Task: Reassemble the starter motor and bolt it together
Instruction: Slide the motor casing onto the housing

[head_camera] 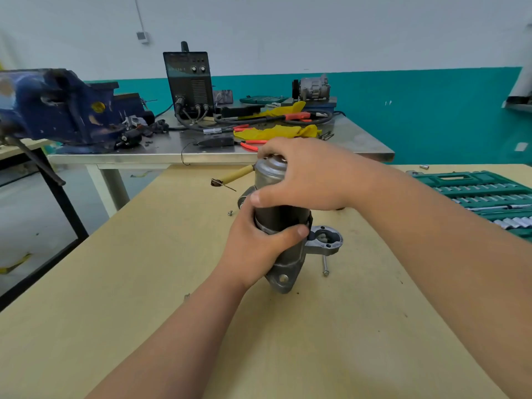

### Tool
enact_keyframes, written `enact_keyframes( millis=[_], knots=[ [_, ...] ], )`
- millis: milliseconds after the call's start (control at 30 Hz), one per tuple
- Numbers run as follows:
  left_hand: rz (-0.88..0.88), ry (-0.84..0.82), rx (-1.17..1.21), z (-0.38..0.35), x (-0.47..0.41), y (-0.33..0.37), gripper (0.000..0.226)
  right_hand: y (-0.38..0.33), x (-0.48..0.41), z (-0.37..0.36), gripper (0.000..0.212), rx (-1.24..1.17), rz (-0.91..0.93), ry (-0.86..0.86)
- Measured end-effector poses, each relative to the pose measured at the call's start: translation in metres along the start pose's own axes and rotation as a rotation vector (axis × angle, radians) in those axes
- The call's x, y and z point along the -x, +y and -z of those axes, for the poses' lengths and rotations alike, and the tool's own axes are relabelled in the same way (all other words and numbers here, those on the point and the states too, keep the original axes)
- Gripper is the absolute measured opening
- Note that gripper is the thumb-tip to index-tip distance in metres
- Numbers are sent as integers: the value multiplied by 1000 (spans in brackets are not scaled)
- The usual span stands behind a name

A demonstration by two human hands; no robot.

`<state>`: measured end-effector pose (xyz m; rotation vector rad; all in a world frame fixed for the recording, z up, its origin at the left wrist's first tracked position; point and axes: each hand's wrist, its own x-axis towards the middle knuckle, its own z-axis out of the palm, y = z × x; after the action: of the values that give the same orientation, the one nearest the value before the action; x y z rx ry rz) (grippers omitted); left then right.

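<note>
Both bare forearms reach forward and meet in the middle. The left hand (259,246) wraps the starter motor (276,217) low down, thumb across its front. Just above it, the right hand (305,174) cups the top, fingertips seemingly curled over the far edge.

Blue vise (57,110) on steel table (357,138), black welder (188,82) with cables, yellow gloves (276,131), red-handled pliers (251,146)

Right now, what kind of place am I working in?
Probably a mechanical workshop: a blue bench vise and a welding machine on the steel table, and an open green socket set near the starter motor.
</note>
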<state>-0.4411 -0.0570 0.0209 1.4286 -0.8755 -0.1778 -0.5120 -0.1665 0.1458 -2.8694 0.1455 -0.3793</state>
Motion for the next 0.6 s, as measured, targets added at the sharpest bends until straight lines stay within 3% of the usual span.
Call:
enact_keyframes(
  millis=[133, 333, 433, 500, 600],
  knots=[
    [-20, -57, 27, 4, -1, 1, 55, 22, 12, -1, 66, -546, 75, -48],
    [-46, -37, 36, 8, -2, 1, 49, 28, 8, -30, 84, -765, 94, 99],
    [-24, 17, 40, 16, -4, 2, 55, 46, 12, -38, 51, -878, -16, 186],
    [-27, 72, 27, 28, -9, 7, 54, 65, 16, -46, 17, -757, -183, 343],
    [-48, 196, 72, 50, -17, 11, 50, 91, 20, -72, 29, -457, -404, 187]
  ],
)
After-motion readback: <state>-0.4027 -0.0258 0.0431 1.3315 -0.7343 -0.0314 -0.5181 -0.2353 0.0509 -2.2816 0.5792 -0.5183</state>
